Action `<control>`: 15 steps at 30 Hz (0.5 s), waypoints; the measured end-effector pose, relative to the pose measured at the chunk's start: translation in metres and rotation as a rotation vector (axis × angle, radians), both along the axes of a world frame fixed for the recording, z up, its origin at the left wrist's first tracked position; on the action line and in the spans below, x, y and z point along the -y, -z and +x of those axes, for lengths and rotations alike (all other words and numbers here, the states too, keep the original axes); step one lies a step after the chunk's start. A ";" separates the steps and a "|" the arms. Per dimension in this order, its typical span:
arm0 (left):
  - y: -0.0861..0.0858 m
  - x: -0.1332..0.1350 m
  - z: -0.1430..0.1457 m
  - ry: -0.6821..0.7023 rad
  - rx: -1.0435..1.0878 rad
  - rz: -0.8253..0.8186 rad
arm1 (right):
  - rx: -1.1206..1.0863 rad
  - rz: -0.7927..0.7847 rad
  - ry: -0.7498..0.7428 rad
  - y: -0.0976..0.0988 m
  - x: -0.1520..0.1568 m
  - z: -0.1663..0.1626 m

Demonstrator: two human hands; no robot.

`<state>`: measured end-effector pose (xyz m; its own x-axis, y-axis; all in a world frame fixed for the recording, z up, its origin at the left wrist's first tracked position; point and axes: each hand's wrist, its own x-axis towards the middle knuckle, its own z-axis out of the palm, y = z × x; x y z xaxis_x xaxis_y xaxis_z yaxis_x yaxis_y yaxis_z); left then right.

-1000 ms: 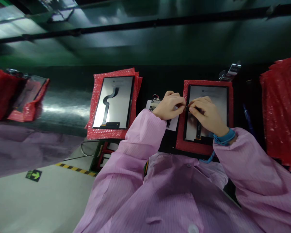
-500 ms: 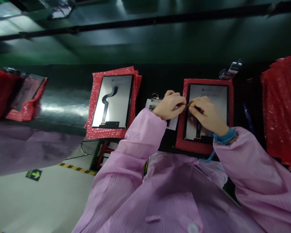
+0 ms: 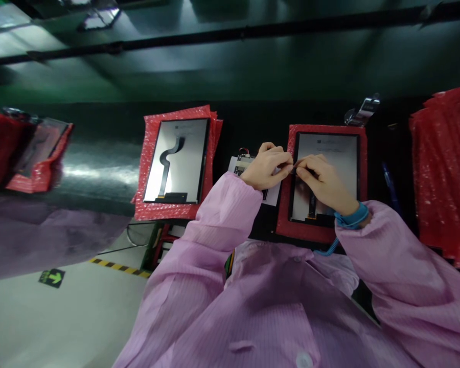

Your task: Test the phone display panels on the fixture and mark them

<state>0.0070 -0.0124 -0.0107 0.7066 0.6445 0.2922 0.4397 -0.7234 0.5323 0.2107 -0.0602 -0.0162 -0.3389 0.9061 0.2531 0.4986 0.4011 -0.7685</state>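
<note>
My left hand point(image 3: 267, 166) and my right hand point(image 3: 322, 183) meet fingertip to fingertip over the left edge of a display panel point(image 3: 341, 153). That panel lies back side up on a red bubble-wrap sheet point(image 3: 318, 232). Both hands are pinched closed on something small and dark between them, too small to name. A black flex cable point(image 3: 312, 204) runs down the panel below my right hand. A blue wrist strap point(image 3: 351, 217) with a coiled cord circles my right wrist. Under my left hand lies a white card with a small circuit part point(image 3: 240, 161).
A second panel point(image 3: 176, 161) with a curved black flex cable rests on stacked red bubble wrap to the left. More red bubble wrap is piled at the right point(image 3: 442, 168) and far left point(image 3: 7, 148). A metal clip point(image 3: 362, 110) sits behind the right panel. Floor with a green arrow sign point(image 3: 52, 277) shows lower left.
Almost nothing differs: the hands stay pinched together at the panel's left edge, with only a slight shift of the view.
</note>
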 end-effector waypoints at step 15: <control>-0.002 -0.002 -0.003 0.017 0.017 -0.074 | 0.005 0.032 -0.033 0.001 -0.001 0.002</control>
